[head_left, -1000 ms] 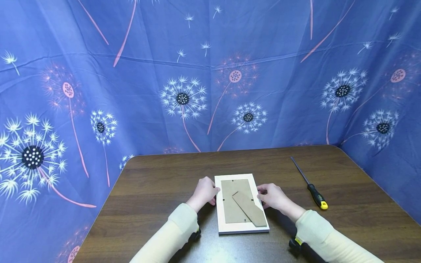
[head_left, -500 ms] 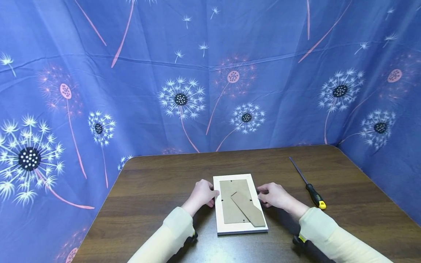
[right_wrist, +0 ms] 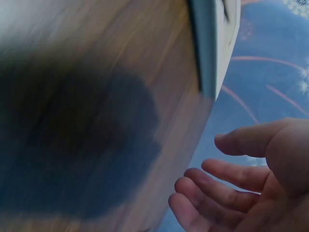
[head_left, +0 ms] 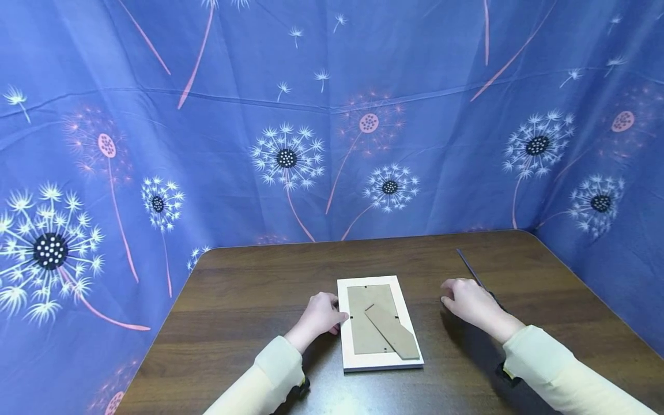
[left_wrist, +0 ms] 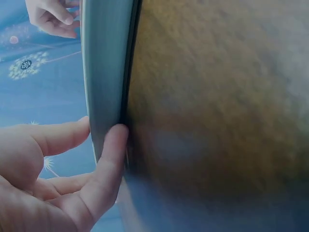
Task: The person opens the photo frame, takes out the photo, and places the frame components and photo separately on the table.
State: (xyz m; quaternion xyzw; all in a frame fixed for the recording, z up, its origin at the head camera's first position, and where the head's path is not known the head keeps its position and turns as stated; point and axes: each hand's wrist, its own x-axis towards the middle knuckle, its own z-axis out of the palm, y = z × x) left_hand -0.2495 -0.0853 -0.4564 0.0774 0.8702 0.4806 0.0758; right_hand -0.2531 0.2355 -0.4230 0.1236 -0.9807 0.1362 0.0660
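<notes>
A white photo frame (head_left: 347, 340) lies face down on the wooden table, its beige backing board (head_left: 363, 331) and slanted easel stand (head_left: 394, 331) showing. My left hand (head_left: 319, 314) pinches the frame's left edge. In the left wrist view, thumb and finger of the left hand (left_wrist: 63, 193) press on two faces of the frame's side (left_wrist: 106, 63). Apart from the frame, my right hand (head_left: 474, 302) hovers over the table with nothing in it, fingers loosely bent. It hides most of the handle of a screwdriver (head_left: 468, 265), whose thin shaft still shows.
The brown wooden table (head_left: 249, 288) runs back to a blue curtain (head_left: 223, 144) with dandelion prints, which surrounds it at the back and sides. The right hand casts a dark shadow on the tabletop in the right wrist view.
My right hand has left the frame's right edge and moved right, to the screwdriver's near side. The left hand stays at the left edge, and the frame lies in place.
</notes>
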